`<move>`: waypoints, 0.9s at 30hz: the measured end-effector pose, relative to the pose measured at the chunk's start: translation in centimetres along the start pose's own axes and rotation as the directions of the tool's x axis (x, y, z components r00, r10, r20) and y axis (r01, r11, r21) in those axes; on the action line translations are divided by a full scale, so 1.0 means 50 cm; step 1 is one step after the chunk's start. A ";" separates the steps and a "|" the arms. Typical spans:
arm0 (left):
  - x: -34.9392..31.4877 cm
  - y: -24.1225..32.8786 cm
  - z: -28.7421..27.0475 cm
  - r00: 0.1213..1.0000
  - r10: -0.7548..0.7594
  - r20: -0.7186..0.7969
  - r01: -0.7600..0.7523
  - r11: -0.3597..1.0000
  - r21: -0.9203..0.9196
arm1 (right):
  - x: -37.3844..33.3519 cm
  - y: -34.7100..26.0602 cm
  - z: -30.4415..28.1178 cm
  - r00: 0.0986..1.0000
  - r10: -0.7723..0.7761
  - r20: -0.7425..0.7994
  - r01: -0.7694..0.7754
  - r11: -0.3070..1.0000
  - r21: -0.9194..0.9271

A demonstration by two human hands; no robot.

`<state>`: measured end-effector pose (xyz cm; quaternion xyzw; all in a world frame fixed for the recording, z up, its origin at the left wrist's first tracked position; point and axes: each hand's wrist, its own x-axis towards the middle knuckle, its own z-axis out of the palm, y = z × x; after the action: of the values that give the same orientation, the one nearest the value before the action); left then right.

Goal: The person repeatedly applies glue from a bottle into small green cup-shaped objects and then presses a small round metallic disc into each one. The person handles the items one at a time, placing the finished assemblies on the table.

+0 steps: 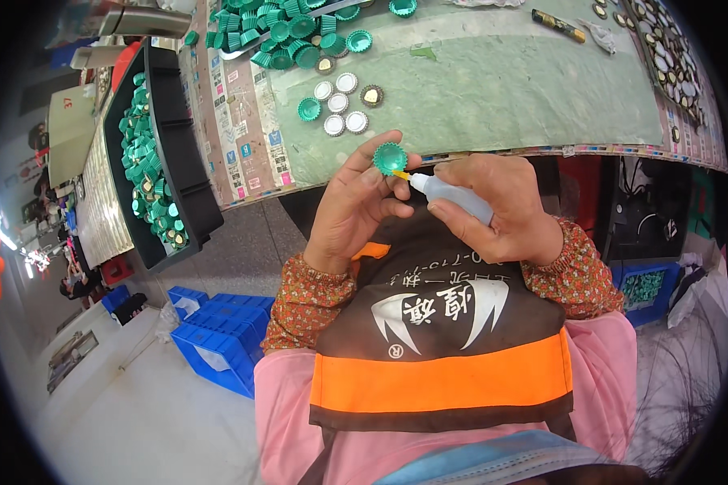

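Between the fingertips of my left hand (352,198) is a green fluted bottle cap (390,158), its hollow side facing up. My right hand (493,202) is wrapped around a translucent squeeze bottle (459,199) with a white neck. Its thin yellow nozzle (401,175) reaches the cap's lower rim; whether it touches, I cannot tell. Just beyond my hands, several white-faced round caps (337,103) lie on the green work mat (477,105). Beside them are another green cap (309,109) and a dark-rimmed cap with a gold centre (371,95).
A heap of green caps (279,32) fills the far left of the table. To the left stands a black bin (188,153) holding more caps. A tray of small round pieces (671,65) lies far right, near a dark marker-like tube (558,25). Blue crates (226,335) rest on the floor.
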<state>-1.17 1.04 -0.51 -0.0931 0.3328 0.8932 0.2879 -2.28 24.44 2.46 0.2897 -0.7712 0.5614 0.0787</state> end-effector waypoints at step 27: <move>-0.027 0.007 0.009 0.991 0.019 -0.136 0.006 0.984 0.177 | -0.005 0.014 -0.016 0.952 0.305 -0.041 -0.291 0.935 0.203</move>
<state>-0.25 0.51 0.49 -0.1271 0.4299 0.8526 0.2686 -2.61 25.40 2.05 0.1555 -0.7443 0.6495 -0.0082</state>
